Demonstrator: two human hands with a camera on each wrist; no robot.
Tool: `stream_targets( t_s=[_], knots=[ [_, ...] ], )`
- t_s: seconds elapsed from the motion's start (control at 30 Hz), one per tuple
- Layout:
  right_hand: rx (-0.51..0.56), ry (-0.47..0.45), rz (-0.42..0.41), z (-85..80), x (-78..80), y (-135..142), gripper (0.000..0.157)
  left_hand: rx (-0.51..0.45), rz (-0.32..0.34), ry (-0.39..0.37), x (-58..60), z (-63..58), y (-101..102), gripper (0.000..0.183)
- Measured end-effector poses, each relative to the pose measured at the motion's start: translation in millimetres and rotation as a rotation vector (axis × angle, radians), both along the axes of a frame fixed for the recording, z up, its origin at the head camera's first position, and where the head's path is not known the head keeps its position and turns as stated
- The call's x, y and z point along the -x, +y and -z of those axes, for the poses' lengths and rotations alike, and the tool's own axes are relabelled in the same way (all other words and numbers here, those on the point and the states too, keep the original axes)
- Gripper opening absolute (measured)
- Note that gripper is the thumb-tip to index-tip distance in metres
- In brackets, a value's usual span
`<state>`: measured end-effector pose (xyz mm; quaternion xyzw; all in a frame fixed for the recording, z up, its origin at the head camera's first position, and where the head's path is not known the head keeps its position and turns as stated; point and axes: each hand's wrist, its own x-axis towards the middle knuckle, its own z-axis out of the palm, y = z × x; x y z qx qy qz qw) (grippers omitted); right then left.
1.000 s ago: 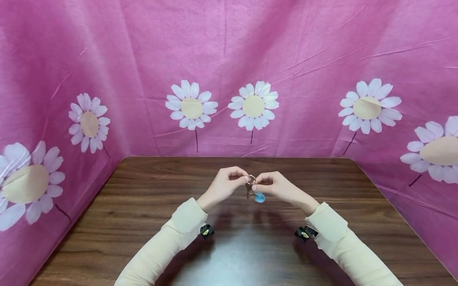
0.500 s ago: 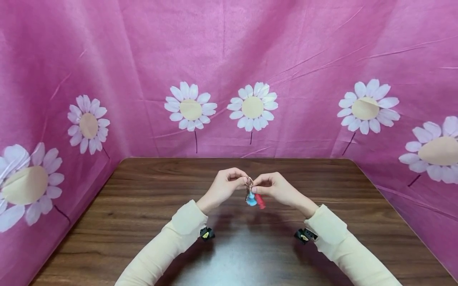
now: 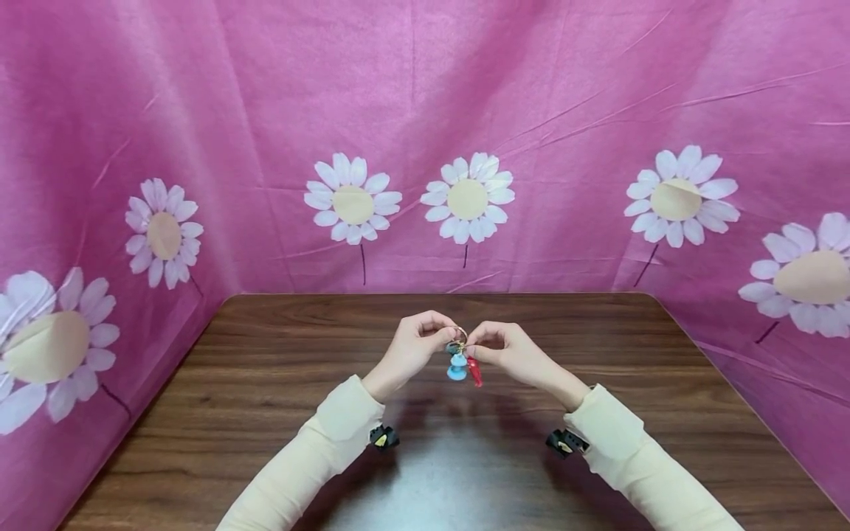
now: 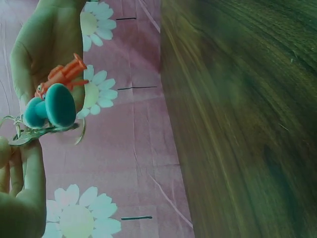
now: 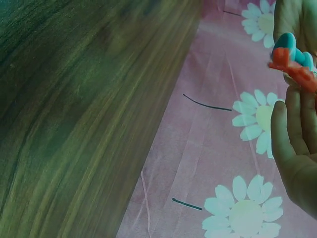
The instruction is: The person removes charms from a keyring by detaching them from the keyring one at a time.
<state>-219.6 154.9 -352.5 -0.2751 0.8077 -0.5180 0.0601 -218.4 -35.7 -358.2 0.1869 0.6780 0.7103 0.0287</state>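
A key ring [image 3: 462,333] with several charms is held up above the table between both hands. My left hand [image 3: 410,350] pinches it from the left with thumb and forefinger. From the right, my right hand [image 3: 516,355] pinches at the ring; its fingertips partly hide what they grip. A light blue spool-shaped charm [image 3: 457,369] dangles below, beside a red figure charm [image 3: 474,372]. In the left wrist view the blue charm [image 4: 61,105] overlaps the orange-red figure [image 4: 62,75], with thin metallic pieces [image 4: 37,135] under them. The right wrist view catches the red charm [image 5: 299,74] at its edge.
A brown wood-grain table [image 3: 279,398] lies beneath the hands. Pink cloth [image 3: 265,88] printed with white daisies hangs behind it and along both sides. Black wrist devices sit at the left cuff [image 3: 348,409] and right cuff [image 3: 607,420].
The charms have turned on the ring: the blue one swung from right to left below the hands, and the red one came into view. Both hands stay almost in place.
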Motion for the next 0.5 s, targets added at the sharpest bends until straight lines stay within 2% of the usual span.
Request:
stream_targets(
  t_s=[0.17, 0.4, 0.5],
  knots=[
    [0.008, -0.001, 0.026, -0.8, -1.6, -0.7, 0.006, 0.025, -0.021, 0.020, -0.7, -0.3, -1.2, 0.015],
    [-0.099, 0.066, 0.077, -7.4, -7.0, -3.0, 0.006, 0.157, -0.088, 0.114, -22.0, -26.1, -2.3, 0.012],
    [-0.142, 0.133, 0.093, -8.5, -7.4, -3.2, 0.006, 0.185, -0.105, 0.144, -22.4, -25.0, -3.2, 0.011]
  ],
)
